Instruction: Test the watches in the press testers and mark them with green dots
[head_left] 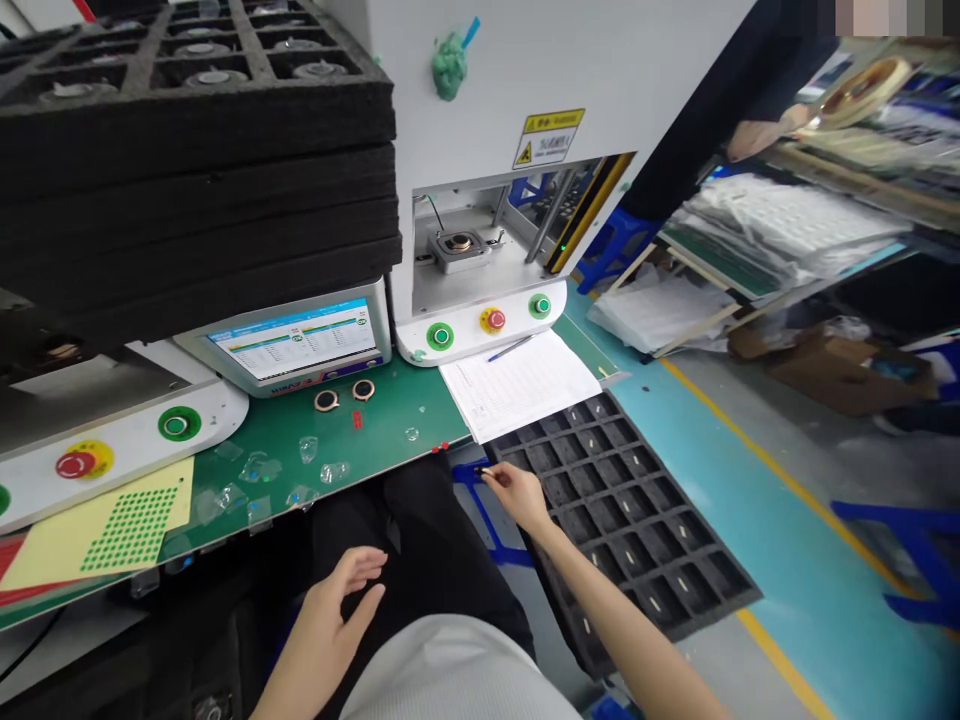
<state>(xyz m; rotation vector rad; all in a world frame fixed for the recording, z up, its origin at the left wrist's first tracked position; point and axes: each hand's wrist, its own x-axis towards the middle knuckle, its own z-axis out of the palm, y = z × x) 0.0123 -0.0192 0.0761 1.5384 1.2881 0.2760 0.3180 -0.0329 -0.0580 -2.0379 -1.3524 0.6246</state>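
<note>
My right hand [519,497] is closed in a pinch at the left side of a black foam tray [626,505]. At its fingertips is a small dark piece [481,471], too small to name. Over my lap hangs my left hand [334,610], fingers apart and holding nothing. Two round watch cases [327,401] with copper-coloured rims lie on the green table mat [390,440]. Beside them are small red pieces [357,420] and several scraps of clear film [308,449]. Inside the white press machine [480,110], another round copper-rimmed part [459,242] sits in a metal fixture [450,262].
Stacked black foam trays [202,200] rise at the left above a screen [300,340]. Paper sheets with a pen [510,348] lie by the press's buttons [493,320]. Green dot stickers [131,525] are at left. Another person's arm [735,90] reaches toward the right-hand shelves [810,230].
</note>
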